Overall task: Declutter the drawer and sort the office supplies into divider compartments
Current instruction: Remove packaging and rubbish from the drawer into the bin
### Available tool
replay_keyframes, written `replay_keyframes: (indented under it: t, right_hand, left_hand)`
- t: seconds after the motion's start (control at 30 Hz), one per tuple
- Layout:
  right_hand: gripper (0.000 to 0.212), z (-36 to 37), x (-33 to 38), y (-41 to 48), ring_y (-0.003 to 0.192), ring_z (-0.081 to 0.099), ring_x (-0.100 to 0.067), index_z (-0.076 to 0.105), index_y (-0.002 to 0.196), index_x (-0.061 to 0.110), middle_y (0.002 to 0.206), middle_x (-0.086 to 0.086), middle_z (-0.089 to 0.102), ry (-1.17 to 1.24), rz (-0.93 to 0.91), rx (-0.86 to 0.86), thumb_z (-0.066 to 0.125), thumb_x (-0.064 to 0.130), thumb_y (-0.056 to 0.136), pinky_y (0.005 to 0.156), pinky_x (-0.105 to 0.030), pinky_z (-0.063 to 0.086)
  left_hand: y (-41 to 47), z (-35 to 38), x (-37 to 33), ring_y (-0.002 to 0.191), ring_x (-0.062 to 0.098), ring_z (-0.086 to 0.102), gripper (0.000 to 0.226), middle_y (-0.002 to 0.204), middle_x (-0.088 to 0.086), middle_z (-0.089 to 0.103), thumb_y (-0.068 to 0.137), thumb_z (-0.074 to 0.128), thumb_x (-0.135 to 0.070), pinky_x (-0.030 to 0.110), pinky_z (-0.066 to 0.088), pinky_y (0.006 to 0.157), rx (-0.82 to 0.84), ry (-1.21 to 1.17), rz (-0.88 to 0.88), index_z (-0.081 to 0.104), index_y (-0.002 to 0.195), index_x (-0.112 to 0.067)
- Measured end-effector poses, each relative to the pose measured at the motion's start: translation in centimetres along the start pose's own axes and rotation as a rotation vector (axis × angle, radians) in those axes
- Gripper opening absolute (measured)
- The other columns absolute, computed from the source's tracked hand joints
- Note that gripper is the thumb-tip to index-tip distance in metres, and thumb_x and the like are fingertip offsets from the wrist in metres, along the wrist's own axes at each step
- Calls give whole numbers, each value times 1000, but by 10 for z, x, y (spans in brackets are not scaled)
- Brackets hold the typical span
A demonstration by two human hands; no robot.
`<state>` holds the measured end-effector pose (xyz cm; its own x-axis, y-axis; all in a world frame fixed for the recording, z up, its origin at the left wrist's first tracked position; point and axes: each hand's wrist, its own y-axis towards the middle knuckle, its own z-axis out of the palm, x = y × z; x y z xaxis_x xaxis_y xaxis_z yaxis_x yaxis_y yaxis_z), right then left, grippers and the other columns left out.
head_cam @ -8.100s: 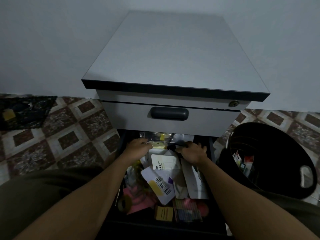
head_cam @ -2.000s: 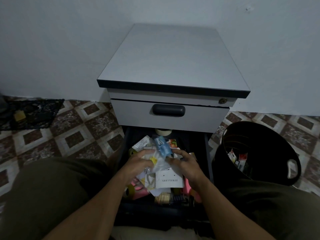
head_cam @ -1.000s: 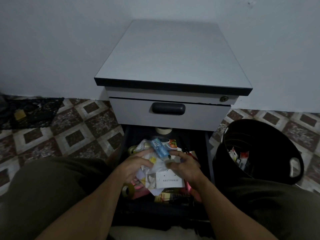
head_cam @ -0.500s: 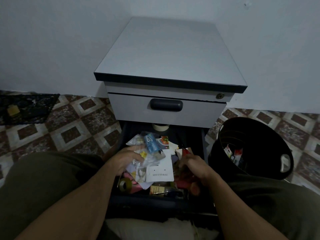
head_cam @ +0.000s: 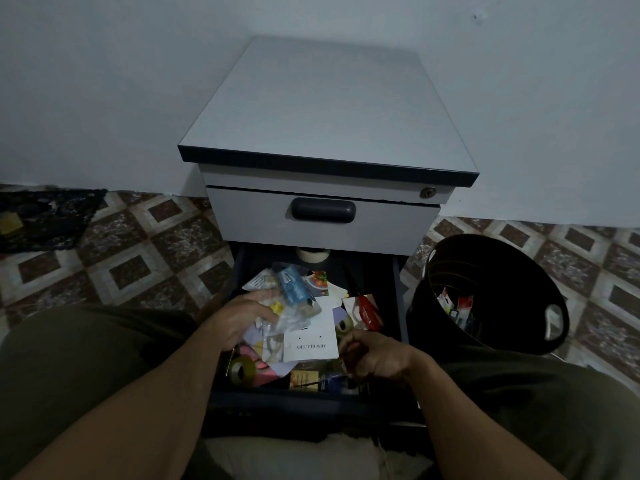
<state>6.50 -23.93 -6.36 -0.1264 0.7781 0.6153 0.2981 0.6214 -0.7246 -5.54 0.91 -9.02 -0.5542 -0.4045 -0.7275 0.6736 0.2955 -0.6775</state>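
The lower drawer (head_cam: 398, 306) of a grey cabinet stands pulled out, full of loose supplies. My left hand (head_cam: 239, 320) grips a heap of plastic packets and cards (head_cam: 277, 317), topped by a blue packet (head_cam: 294, 289). A white card marked JEWELLERY (head_cam: 310, 341) lies in the middle. My right hand (head_cam: 374, 358) is curled at the front right of the drawer; what it holds is hidden. A tape roll (head_cam: 240, 370) sits front left, a red item (head_cam: 367, 311) right, a white tape roll (head_cam: 313, 254) at the back.
A black bin (head_cam: 491, 341) with a few discarded packets (head_cam: 457, 308) stands on the tiled floor right of the drawer. The upper drawer with its dark handle (head_cam: 323, 210) is shut. My knees flank the drawer. A dark mat (head_cam: 45, 216) lies far left.
My right hand has left the heap and dropped to the drawer's front right corner, fingers curling. My left hand still holds the gathered heap, which uncovered the red item.
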Motion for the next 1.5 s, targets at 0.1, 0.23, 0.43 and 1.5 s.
replay_keyframes:
  t: [0.1,0.23,0.43,1.5]
  right_hand:
    - [44,-10,4,-5,95,59,-16,58,106,24,109,-4,60,33,-8,-13,62,-10,77,72,-26,53]
    - [33,-27,17,-17,79,58,-15,60,105,22,94,-2,61,-42,-8,-101,67,7,76,63,-25,47]
    - [25,-58,29,-42,74,60,-16,61,107,18,91,-4,64,-90,-53,-394,58,6,86,58,-25,47]
    - [34,16,41,31,86,70,-23,55,113,32,105,-6,70,632,-214,-361,66,21,83,68,-37,55]
  left_hand:
    - [1,0,0,107,29,67,62,119,12,70,80,63,16,34,58,74,2,1,3,65,129,-22]
    - [2,-2,0,110,30,65,64,124,11,67,79,64,15,36,57,78,-8,-14,6,64,131,-22]
    - [-1,1,-1,100,25,68,60,117,9,70,81,58,18,32,57,74,-3,0,24,65,128,-20]
    - [-3,2,5,112,39,65,63,120,16,70,80,57,15,57,52,96,50,-74,-9,67,125,-28]
